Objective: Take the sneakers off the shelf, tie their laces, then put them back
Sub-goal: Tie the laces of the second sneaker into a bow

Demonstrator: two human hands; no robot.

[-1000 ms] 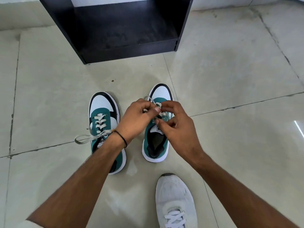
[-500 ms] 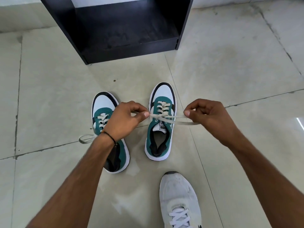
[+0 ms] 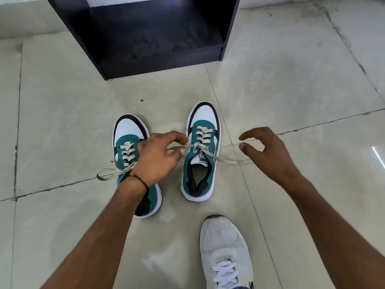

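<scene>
Two teal-and-white sneakers stand side by side on the tiled floor (image 3: 291,84), toes toward the black shelf (image 3: 154,34). The left hand (image 3: 158,159) pinches one lace end (image 3: 181,147) of the right sneaker (image 3: 201,155) between its fingers. The right hand (image 3: 270,153) hovers with fingers apart, the other lace end (image 3: 227,160) trailing loose just below them. The left sneaker (image 3: 129,142) lies partly under the left wrist.

Two green-and-white sneakers (image 3: 199,151) side by side on floor before black shelf (image 3: 154,36). Left hand (image 3: 158,158) pinching right sneaker's lace (image 3: 220,158); right hand (image 3: 268,155) spread beside it, fingers apart.
</scene>
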